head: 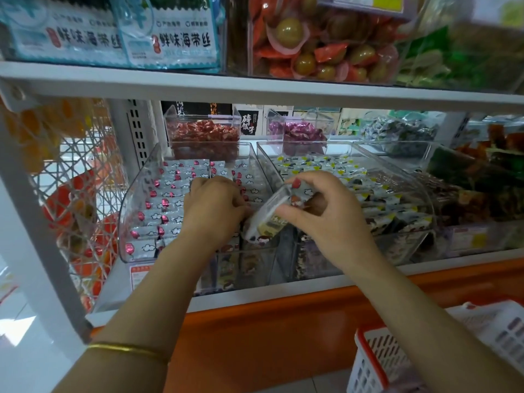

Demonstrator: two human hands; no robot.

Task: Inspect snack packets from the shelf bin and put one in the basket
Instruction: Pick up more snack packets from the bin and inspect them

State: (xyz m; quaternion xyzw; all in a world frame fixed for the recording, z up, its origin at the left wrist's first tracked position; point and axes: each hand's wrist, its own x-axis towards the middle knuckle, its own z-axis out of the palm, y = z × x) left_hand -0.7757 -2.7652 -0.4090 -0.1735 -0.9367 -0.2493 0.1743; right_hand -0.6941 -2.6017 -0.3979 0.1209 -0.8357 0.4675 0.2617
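A clear shelf bin [136, 199] holds several silvery snack packets [170, 194] printed with red shapes and white clouds. My left hand [212, 208] is down in that bin, fingers curled among the packets; whether it grips one is hidden. My right hand [320, 211] pinches one silvery snack packet [269, 219] above the bin's right wall, tilted with its lower end toward me. The white basket [377, 361] with a red rim stands at the bottom right, below my right forearm.
A second clear bin [397, 177] of yellow-and-black marked packets sits right of the first. Behind stand small bins of red sweets [204, 131] and purple sweets [300, 131]. An upper shelf [255, 89] carries seaweed packs and jelly tubs. An orange ledge [283, 316] runs below the bins.
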